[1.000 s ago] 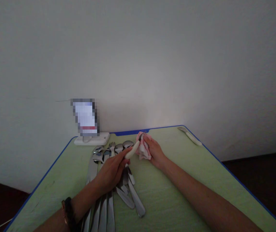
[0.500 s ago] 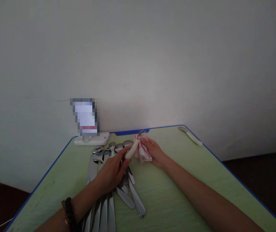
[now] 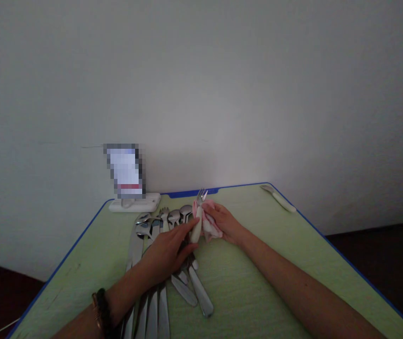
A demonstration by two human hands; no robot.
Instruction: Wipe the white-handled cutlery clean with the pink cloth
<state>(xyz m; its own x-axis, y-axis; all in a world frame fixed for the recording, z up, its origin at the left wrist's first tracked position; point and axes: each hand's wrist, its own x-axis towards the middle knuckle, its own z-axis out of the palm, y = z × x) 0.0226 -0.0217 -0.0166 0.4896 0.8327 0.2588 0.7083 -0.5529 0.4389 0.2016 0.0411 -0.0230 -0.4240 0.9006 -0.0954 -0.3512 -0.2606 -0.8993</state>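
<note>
My left hand (image 3: 173, 247) is closed on the pale handle of a fork (image 3: 197, 226), whose metal tines point up and away from me. A pink and white cloth (image 3: 210, 228) is gripped in my right hand (image 3: 224, 222), its fingers pressing the cloth around the fork's neck. Under and beside my left forearm lies a pile of cutlery: long knives (image 3: 153, 310), several spoons (image 3: 173, 216) and another fork (image 3: 164, 214). My forearm and hand cover part of that pile.
A second pale-handled fork (image 3: 282, 201) lies near the right edge of the green table (image 3: 251, 287). At the back left a blurred-out screen (image 3: 125, 172) stands on a white base (image 3: 136, 203). A plain wall (image 3: 201, 94) rises behind the table.
My left hand has shifted slightly right and turned the fork more upright, so its tines show more plainly. My right hand stays at nearly the same spot with the cloth.
</note>
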